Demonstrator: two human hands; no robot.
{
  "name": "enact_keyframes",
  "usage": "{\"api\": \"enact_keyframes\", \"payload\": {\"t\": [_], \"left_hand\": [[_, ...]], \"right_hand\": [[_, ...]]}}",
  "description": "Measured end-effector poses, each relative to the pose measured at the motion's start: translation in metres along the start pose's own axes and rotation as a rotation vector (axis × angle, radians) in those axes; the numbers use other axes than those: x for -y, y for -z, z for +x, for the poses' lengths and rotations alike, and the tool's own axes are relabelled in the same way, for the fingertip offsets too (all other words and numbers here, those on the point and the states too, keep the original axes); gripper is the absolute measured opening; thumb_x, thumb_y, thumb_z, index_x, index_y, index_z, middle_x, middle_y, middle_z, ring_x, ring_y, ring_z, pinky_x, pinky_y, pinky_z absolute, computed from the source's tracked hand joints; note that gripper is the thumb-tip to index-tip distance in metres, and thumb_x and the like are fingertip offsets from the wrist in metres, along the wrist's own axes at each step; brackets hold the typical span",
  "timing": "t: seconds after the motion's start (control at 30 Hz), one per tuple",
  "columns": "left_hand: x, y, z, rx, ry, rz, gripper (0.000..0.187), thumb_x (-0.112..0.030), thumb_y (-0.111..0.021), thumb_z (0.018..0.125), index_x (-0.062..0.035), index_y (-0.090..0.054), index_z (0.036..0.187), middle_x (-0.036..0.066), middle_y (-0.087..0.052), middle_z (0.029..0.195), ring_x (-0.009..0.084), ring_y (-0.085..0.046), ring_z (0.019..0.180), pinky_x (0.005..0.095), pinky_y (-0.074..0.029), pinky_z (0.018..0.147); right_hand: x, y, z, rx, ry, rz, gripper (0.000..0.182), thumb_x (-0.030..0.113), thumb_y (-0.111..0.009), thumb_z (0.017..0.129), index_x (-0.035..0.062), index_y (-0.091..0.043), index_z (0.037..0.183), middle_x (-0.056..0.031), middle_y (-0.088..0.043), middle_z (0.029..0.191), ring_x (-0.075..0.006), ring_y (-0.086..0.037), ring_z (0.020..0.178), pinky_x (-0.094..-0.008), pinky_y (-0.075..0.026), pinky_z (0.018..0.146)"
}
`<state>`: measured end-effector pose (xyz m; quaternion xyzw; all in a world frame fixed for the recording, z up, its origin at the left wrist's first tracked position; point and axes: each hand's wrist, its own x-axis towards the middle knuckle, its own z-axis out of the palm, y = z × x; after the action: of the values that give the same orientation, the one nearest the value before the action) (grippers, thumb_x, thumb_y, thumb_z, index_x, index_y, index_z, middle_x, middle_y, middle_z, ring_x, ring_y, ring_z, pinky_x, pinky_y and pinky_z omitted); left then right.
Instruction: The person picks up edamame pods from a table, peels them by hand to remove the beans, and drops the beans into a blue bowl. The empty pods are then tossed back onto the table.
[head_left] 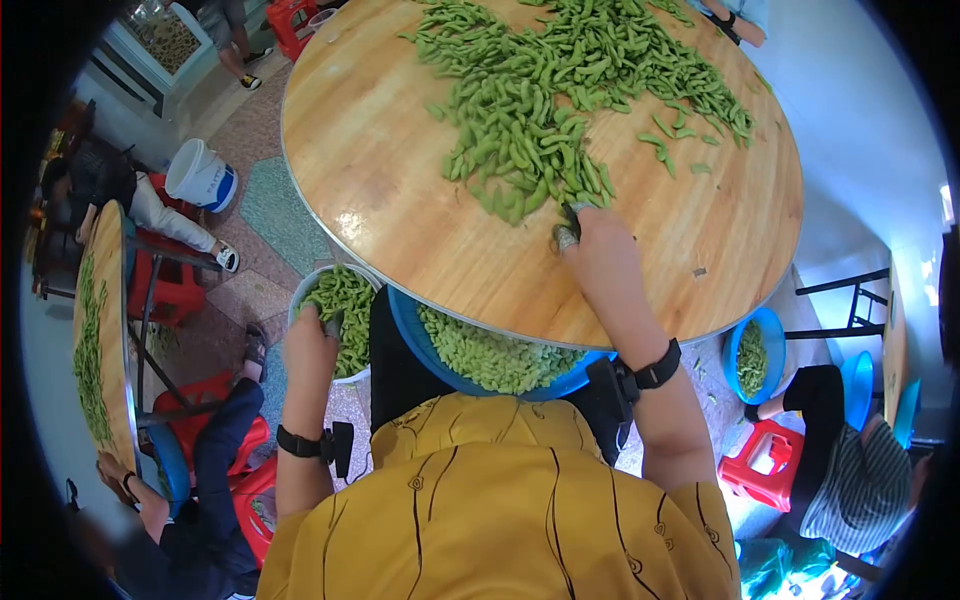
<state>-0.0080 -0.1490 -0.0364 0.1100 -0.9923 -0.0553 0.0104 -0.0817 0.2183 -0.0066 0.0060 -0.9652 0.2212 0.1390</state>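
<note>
A large heap of green pods (530, 140) lies on the round wooden table (380, 150). My right hand (600, 240) is at the near tip of the heap, its fingers closed together against the pods, with grey coverings on the fingertips. My left hand (312, 350) hangs over the white bucket of pods (350, 305) left of my lap, fingers pointing down and partly hidden; what it holds, if anything, cannot be made out. Between my arms, under the table edge, a blue basin holds shelled beans (490, 355).
A white bucket (200, 178) stands on the floor at the left. People sit by a second table (115, 340) with pods, on red stools (165, 290). Right of the table are a blue basin of pods (770, 350), a red stool (762, 465) and a seated person (860, 490).
</note>
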Motion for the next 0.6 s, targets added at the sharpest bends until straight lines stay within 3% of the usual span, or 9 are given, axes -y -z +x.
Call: {"api": "enact_keyframes", "payload": {"t": [0.07, 0.13, 0.2, 0.27, 0.3, 0.37, 0.43, 0.5, 0.6], "left_hand": [[-0.012, 0.007, -0.001, -0.181, -0.196, -0.217, 0.02, -0.019, -0.065, 0.082, -0.001, -0.061, 0.09, 0.022, -0.062, 0.076, 0.0395, -0.061, 0.07, 0.0423, -0.049, 0.062], [-0.047, 0.021, -0.007, -0.09, -0.333, -0.593, 0.016, -0.013, -0.061, 0.085, -0.0021, -0.062, 0.096, 0.016, -0.065, 0.078, 0.0306, -0.063, 0.069, 0.0365, -0.05, 0.062], [-0.092, 0.032, -0.014, 0.194, -0.332, -1.05, 0.017, -0.009, -0.054, 0.089, -0.0019, -0.061, 0.103, 0.008, -0.066, 0.08, 0.0187, -0.062, 0.067, 0.0297, -0.049, 0.061], [-0.121, 0.024, -0.014, 0.555, -0.32, -1.418, 0.021, -0.01, -0.05, 0.092, -0.0023, -0.059, 0.109, 0.003, -0.066, 0.083, 0.012, -0.06, 0.068, 0.0262, -0.048, 0.062], [-0.133, 0.027, -0.012, 0.811, -0.211, -1.489, 0.022, -0.011, -0.05, 0.092, -0.0029, -0.059, 0.11, 0.004, -0.066, 0.084, 0.0123, -0.06, 0.069, 0.0252, -0.047, 0.062], [-0.145, 0.03, -0.012, 1.273, -0.046, -1.627, 0.02, -0.013, -0.052, 0.092, -0.0042, -0.059, 0.108, 0.005, -0.064, 0.082, 0.0119, -0.058, 0.067, 0.0239, -0.045, 0.059], [-0.146, 0.029, -0.012, 1.314, -0.018, -1.714, 0.018, -0.014, -0.052, 0.093, -0.004, -0.059, 0.106, 0.004, -0.063, 0.081, 0.0114, -0.056, 0.066, 0.0238, -0.044, 0.058], [-0.149, 0.03, -0.013, 1.354, 0.01, -1.798, 0.017, -0.014, -0.052, 0.093, -0.0038, -0.059, 0.104, 0.003, -0.062, 0.08, 0.0109, -0.055, 0.065, 0.0236, -0.043, 0.058], [-0.154, 0.036, -0.018, 1.108, 0.055, -1.787, 0.015, -0.015, -0.052, 0.094, -0.0036, -0.059, 0.101, 0.001, -0.06, 0.079, 0.0098, -0.052, 0.064, 0.0236, -0.042, 0.058]], "right_hand": [[0.007, 0.009, -0.001, 0.113, -0.047, 0.035, 0.034, 0.021, -0.068, 0.077, -0.0009, -0.061, 0.102, -0.0209, -0.062, 0.083, -0.0347, -0.061, 0.075, -0.042, -0.049, 0.069], [0.022, 0.03, -0.007, 0.232, -0.119, 0.262, 0.03, 0.018, -0.068, 0.078, -0.0005, -0.062, 0.101, -0.018, -0.064, 0.083, -0.0295, -0.062, 0.076, -0.0384, -0.049, 0.069], [0.028, 0.032, -0.021, 0.359, -0.198, 0.491, 0.027, 0.015, -0.068, 0.079, -0.0001, -0.063, 0.1, -0.0152, -0.066, 0.084, -0.0242, -0.064, 0.076, -0.0349, -0.05, 0.07], [0.027, 0.024, -0.04, 0.481, -0.196, 1.045, 0.028, 0.016, -0.071, 0.079, 0.0015, -0.064, 0.101, -0.0055, -0.067, 0.084, -0.0109, -0.06, 0.074, -0.0273, -0.049, 0.068], [0.035, 0.039, -0.043, 0.563, -0.189, 0.912, 0.024, 0.014, -0.071, 0.08, 0.0028, -0.065, 0.1, 0.0021, -0.064, 0.082, -0.0054, -0.055, 0.074, -0.0239, -0.047, 0.066], [0.035, 0.041, -0.053, 0.536, -0.137, 0.9, 0.022, 0.014, -0.07, 0.081, 0.0031, -0.065, 0.099, 0.0019, -0.064, 0.081, -0.0057, -0.055, 0.073, -0.0234, -0.047, 0.066], [0.035, 0.042, -0.061, 0.509, -0.091, 0.891, 0.021, 0.014, -0.07, 0.081, 0.0035, -0.065, 0.099, 0.0018, -0.063, 0.081, -0.0059, -0.055, 0.073, -0.023, -0.047, 0.066], [0.036, 0.044, -0.066, 0.464, -0.158, 0.936, 0.029, 0.011, -0.063, 0.086, 0.0026, -0.057, 0.113, 0.0011, -0.064, 0.083, -0.0052, -0.053, 0.065, -0.0213, -0.044, 0.059], [0.032, 0.039, -0.078, 0.449, -0.132, 0.883, 0.034, 0.009, -0.055, 0.09, 0.0026, -0.051, 0.123, 0.0, -0.064, 0.085, -0.0052, -0.052, 0.06, -0.0206, -0.044, 0.054]]}}
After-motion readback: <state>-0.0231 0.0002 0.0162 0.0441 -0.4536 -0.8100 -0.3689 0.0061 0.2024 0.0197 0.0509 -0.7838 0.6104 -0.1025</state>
